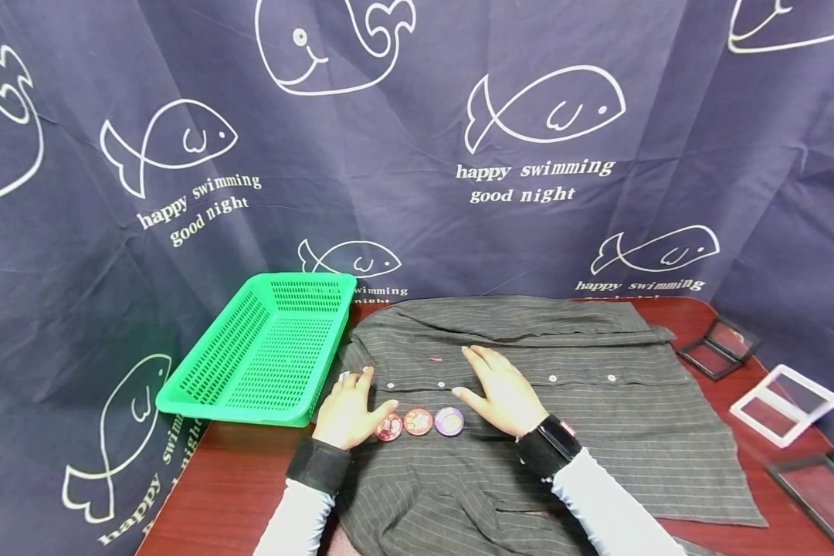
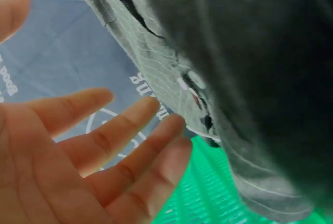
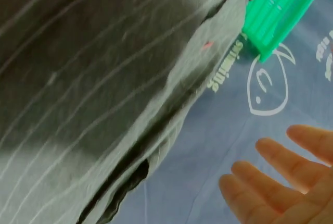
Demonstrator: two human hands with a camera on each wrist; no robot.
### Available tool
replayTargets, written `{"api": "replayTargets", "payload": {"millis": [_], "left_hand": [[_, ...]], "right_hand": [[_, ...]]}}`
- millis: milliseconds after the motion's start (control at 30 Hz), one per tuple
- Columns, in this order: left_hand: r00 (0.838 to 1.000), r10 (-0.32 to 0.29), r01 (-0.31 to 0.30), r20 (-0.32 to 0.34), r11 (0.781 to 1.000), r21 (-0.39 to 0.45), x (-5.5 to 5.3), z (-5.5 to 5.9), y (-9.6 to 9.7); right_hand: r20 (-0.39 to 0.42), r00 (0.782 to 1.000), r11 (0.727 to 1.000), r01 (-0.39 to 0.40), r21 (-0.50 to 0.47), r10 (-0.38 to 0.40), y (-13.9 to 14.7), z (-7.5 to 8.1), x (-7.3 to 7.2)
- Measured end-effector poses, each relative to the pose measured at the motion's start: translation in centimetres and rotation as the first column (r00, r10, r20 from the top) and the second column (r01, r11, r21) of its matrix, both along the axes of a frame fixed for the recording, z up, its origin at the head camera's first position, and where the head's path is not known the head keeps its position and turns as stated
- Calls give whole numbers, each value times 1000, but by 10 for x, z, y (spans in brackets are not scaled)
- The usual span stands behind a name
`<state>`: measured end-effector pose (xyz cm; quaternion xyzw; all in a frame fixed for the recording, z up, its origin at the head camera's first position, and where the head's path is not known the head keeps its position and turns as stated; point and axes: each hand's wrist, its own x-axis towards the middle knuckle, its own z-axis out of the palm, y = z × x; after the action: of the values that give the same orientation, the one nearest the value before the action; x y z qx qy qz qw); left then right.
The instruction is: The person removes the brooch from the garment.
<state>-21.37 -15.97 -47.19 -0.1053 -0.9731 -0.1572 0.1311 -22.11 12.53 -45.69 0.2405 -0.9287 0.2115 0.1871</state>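
Observation:
A dark grey pinstriped shirt [image 1: 632, 432] lies spread over the table, a row of white buttons [image 1: 553, 378] running across it. Three round badges lie side by side on the cloth: a red one [image 1: 389, 427], an orange-red one with a star [image 1: 418, 422] and a purple one [image 1: 449, 422]. My left hand [image 1: 344, 413] is at the shirt's left end, its thumb beside the red badge. To the right of the purple badge, my right hand [image 1: 506, 394] is over the shirt with its fingers extended. Both wrist views show spread fingers with nothing in them.
A green plastic basket [image 1: 250, 415] stands at the left of the red-brown table [image 1: 236, 494]. On the right lie an open black two-panel case [image 1: 709, 361], a white-framed one [image 1: 744, 408] and a dark-framed one [image 1: 781, 469]. A blue fish-print curtain [image 1: 417, 193] hangs behind.

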Motion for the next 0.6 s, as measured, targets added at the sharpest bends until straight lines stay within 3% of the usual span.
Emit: {"api": "replayTargets", "payload": {"millis": [100, 367, 600], "left_hand": [[1000, -2, 2, -2, 1000, 6, 0, -3, -4], [999, -44, 43, 19, 998, 49, 1, -11, -10], [999, -35, 34, 31, 999, 40, 2, -13, -11]], "right_hand": [[2, 1000, 1000, -19, 12, 19, -9, -1, -2], [98, 993, 998, -62, -1, 62, -32, -1, -5], [143, 983, 994, -112, -20, 114, -49, -3, -6]]}}
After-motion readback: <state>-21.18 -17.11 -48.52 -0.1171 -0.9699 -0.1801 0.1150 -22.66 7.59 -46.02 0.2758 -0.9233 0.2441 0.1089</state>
